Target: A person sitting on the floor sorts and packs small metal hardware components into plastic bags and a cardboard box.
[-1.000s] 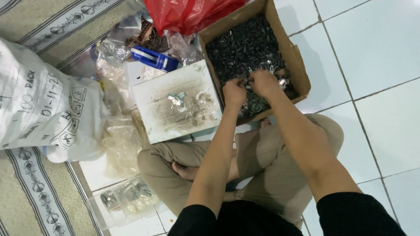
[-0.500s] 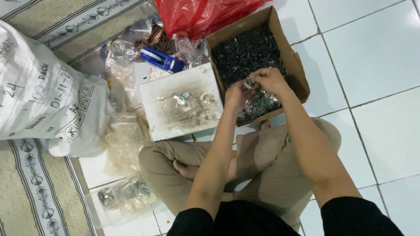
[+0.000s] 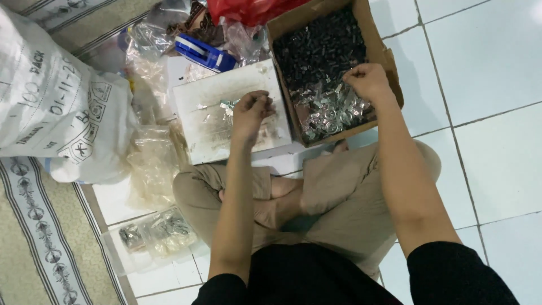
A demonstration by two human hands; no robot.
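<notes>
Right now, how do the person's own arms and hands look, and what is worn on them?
Both arms are bare from the short black sleeves down. The left hand and the right hand wear no gloves. I see no ring, watch or bracelet on either. The black sleeves end above the elbows and show no visible markings.

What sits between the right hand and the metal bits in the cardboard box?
Nothing visible. The right hand hovers directly over the shiny metal bits in the cardboard box, which is open on top. The left hand is apart, over the white tray.
</notes>
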